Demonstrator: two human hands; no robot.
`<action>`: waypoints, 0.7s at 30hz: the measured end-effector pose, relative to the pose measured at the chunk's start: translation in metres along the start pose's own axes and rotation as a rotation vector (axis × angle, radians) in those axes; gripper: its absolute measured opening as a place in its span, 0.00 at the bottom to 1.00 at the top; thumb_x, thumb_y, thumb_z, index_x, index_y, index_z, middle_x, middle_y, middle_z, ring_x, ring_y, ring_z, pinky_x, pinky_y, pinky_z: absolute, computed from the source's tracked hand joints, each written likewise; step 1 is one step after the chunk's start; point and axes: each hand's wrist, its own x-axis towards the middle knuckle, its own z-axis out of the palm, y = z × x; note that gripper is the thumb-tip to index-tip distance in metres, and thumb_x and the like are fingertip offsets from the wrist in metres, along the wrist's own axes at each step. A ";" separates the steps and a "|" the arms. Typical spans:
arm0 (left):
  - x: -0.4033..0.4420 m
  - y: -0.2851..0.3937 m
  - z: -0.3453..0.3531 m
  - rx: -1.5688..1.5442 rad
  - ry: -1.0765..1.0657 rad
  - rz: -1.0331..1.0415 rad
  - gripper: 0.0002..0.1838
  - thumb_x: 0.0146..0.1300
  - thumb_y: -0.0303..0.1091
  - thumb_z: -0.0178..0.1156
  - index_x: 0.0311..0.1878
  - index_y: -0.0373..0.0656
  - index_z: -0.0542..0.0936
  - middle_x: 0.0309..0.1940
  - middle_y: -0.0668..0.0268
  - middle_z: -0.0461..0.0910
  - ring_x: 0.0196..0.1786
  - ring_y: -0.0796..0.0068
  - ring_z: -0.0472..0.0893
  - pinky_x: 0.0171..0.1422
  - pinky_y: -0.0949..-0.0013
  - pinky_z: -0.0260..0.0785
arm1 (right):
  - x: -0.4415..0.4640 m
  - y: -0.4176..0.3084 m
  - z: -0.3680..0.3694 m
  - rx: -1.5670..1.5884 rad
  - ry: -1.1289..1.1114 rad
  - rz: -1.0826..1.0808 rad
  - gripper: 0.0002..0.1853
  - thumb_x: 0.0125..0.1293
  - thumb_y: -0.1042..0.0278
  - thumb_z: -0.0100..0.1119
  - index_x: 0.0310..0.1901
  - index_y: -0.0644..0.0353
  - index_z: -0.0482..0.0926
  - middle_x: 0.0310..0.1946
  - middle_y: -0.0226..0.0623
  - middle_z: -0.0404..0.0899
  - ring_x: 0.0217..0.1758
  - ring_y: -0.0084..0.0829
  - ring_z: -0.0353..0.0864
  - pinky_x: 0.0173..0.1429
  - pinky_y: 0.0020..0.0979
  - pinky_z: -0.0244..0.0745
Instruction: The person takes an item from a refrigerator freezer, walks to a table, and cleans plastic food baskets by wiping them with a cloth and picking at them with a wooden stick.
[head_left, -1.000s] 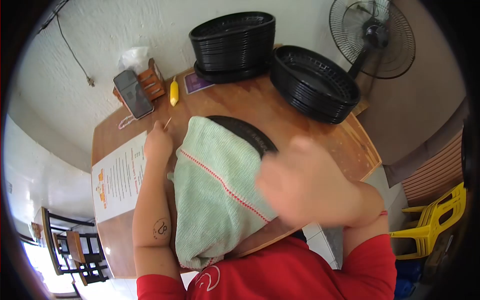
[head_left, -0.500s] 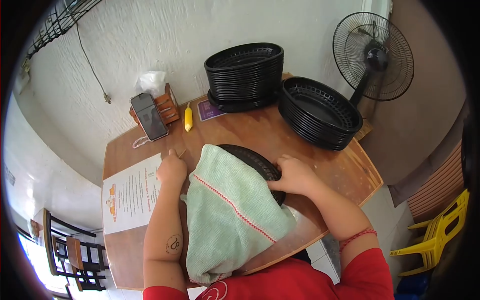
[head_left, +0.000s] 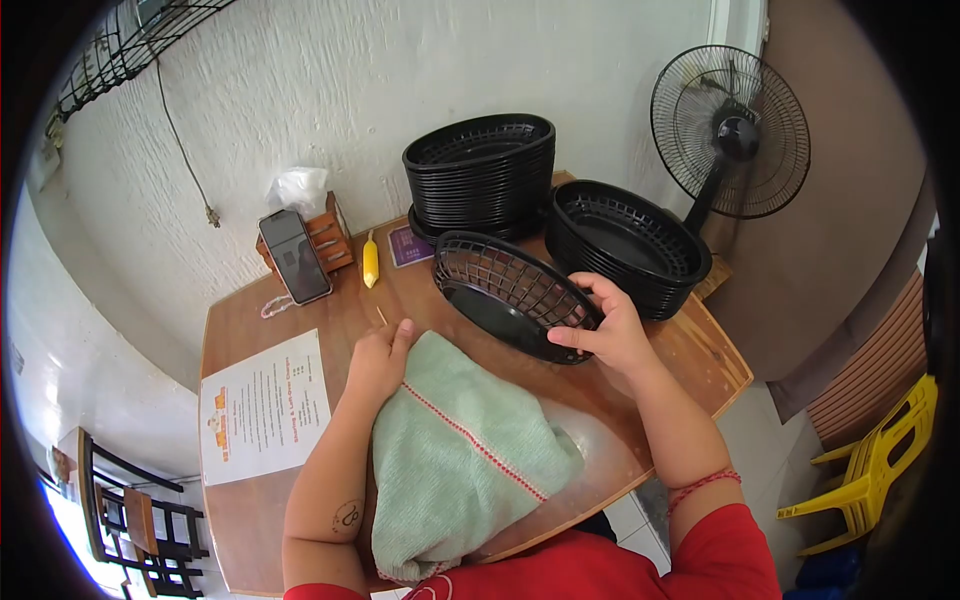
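My right hand [head_left: 605, 330] grips the right end of a black oval plastic basket [head_left: 510, 285], tilted above the table with its lattice side showing. A pale green towel [head_left: 470, 440] with a red stitched stripe lies draped across the near part of the table. My left hand [head_left: 380, 360] is closed at the towel's upper left corner, its thumb beside the cloth. A thin light-brown stick [head_left: 381, 315] pokes out of the left fingers; the rest of it is hidden.
Behind stand a tall stack of black baskets [head_left: 480, 175] and a shorter stack [head_left: 625, 240]. A phone [head_left: 293, 255] leans on a wooden holder [head_left: 335, 238], near a yellow object [head_left: 370, 262]. A printed sheet [head_left: 265, 410] lies left. A fan [head_left: 735, 135] stands behind right.
My right hand has lifted the basket out from behind the towel, up and away toward the stacks. My left hand has shifted right, against the towel's corner, which has sunk lower.
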 end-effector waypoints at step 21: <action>-0.001 0.085 0.002 -0.076 0.631 0.736 0.09 0.45 0.31 0.55 0.32 0.42 0.75 0.37 0.66 0.75 0.39 0.66 0.71 0.54 0.58 0.53 | -0.038 -0.018 0.020 -0.738 -0.011 -0.853 0.04 0.46 0.72 0.62 0.25 0.58 0.77 0.14 0.27 0.69 0.13 0.24 0.62 0.21 0.22 0.57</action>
